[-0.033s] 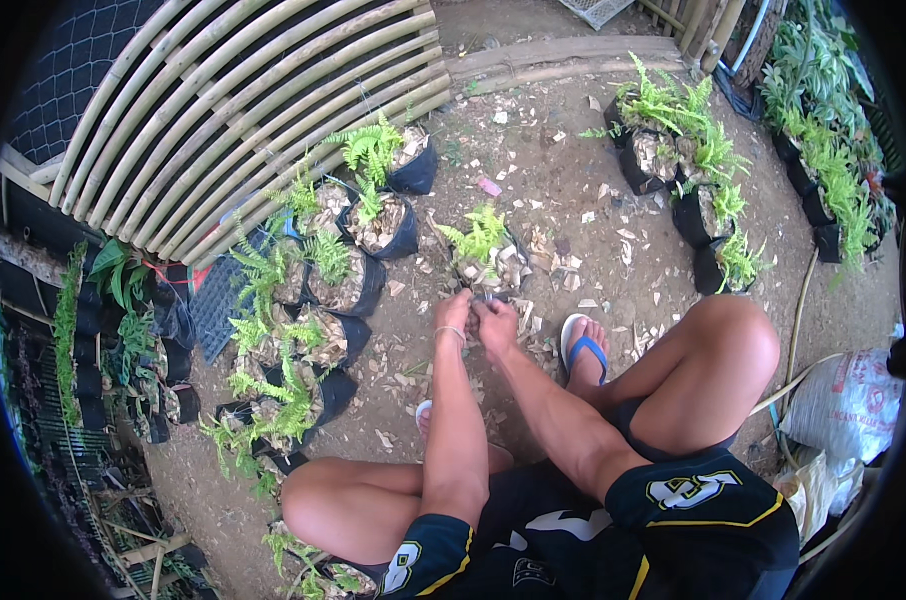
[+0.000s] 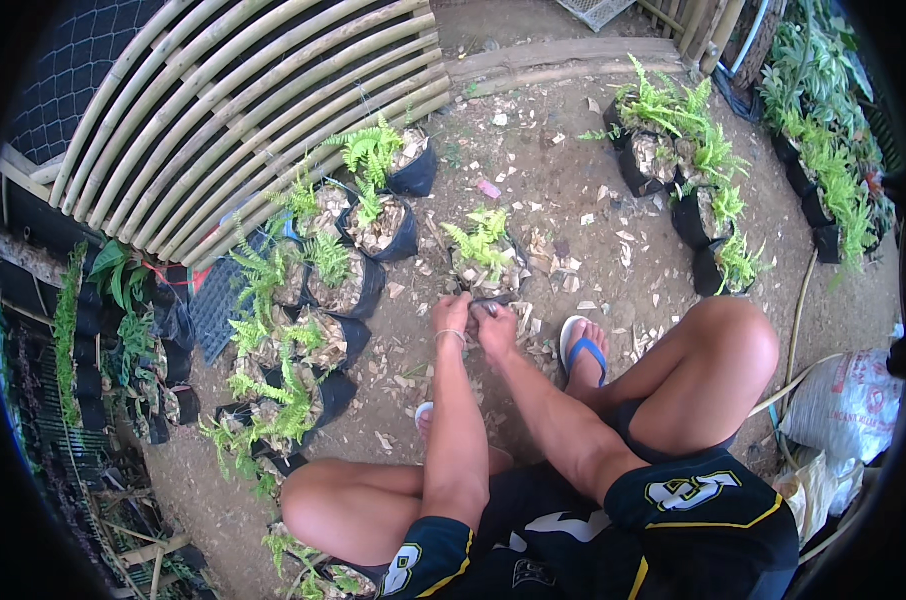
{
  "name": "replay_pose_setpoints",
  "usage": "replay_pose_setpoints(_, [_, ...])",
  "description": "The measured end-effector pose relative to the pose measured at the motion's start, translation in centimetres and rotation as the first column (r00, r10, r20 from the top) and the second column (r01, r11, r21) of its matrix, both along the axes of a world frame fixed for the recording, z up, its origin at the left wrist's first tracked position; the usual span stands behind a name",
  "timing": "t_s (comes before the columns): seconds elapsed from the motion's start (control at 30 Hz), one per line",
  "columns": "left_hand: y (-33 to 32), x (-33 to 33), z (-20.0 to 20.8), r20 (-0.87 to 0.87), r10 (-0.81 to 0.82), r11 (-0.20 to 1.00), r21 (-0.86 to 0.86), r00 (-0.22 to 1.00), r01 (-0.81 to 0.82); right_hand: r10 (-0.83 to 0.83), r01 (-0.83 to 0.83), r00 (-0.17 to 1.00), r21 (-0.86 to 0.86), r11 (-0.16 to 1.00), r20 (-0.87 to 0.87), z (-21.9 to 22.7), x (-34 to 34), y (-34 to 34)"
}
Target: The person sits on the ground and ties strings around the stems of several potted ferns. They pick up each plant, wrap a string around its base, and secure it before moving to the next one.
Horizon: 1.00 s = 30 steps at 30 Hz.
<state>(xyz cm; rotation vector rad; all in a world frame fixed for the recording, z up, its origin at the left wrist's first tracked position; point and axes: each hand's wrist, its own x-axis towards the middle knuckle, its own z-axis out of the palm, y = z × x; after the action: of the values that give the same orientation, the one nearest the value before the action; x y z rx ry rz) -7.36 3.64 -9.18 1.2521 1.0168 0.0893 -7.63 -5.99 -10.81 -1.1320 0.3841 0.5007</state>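
Observation:
Straight ahead of me stands a potted fern (image 2: 481, 240) with bright green fronds, growing among pale wood chips (image 2: 495, 276). Its container is a black plastic grow bag (image 2: 495, 299), and the near rim shows between my hands. My left hand (image 2: 451, 312), with a thin band at the wrist, is closed on the bag's near left edge. Beside it, my right hand (image 2: 496, 328) has its fingers pinched on the near right edge. The bag's lower part is hidden behind both hands.
Several bagged ferns (image 2: 343, 275) line the left side, below a bamboo slat panel (image 2: 273, 110). Another group (image 2: 688, 165) stands at the far right. My sandalled foot (image 2: 585, 352) is right of my hands. A white sack (image 2: 841, 405) lies at the right edge. Chips litter the soil.
The fern's fronds have shifted slightly to the right and down. More of the bag's dark rim shows between my hands, which have hardly moved.

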Motion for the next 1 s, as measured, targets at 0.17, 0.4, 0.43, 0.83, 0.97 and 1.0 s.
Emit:
replay_pose_setpoints(0.17, [-0.2, -0.6, -1.4, 0.227, -0.017, 0.973, 0.227, 0.974, -0.036, -0.039, 0.039, 0.999, -0.004, 0.999, 0.007, 0.1, -1.1, 0.1])
replay_pose_setpoints(0.4, [0.5, -0.4, 0.6, 0.008, -0.258, 0.732, 0.654, 0.966, 0.190, -0.069, 0.085, 0.993, -0.182, 0.980, 0.093, -0.5, -0.1, 0.7])
replay_pose_setpoints(0.43, [0.4, -0.5, 0.9, 0.005, -0.264, 0.744, 0.638, 0.965, 0.200, -0.056, 0.073, 0.996, -0.264, 0.962, 0.073, -0.5, 0.0, 0.6])
replay_pose_setpoints(0.83, [0.2, -0.7, 0.9, 0.145, -0.398, 0.667, 0.724, 0.906, 0.177, -0.055, 0.045, 0.996, -0.144, 0.989, -0.070, 1.7, 1.3, -0.3])
replay_pose_setpoints(0.97, [0.4, -1.1, 1.1, 0.161, -0.416, 0.713, 0.669, 0.895, 0.211, -0.015, -0.001, 0.989, -0.102, 0.995, -0.150, 2.3, 1.9, -1.0])
replay_pose_setpoints(1.0, [0.4, -1.0, 1.0, 0.151, -0.416, 0.712, 0.668, 0.897, 0.218, -0.023, 0.009, 0.989, -0.093, 0.996, -0.149, 2.7, 1.8, -1.0])
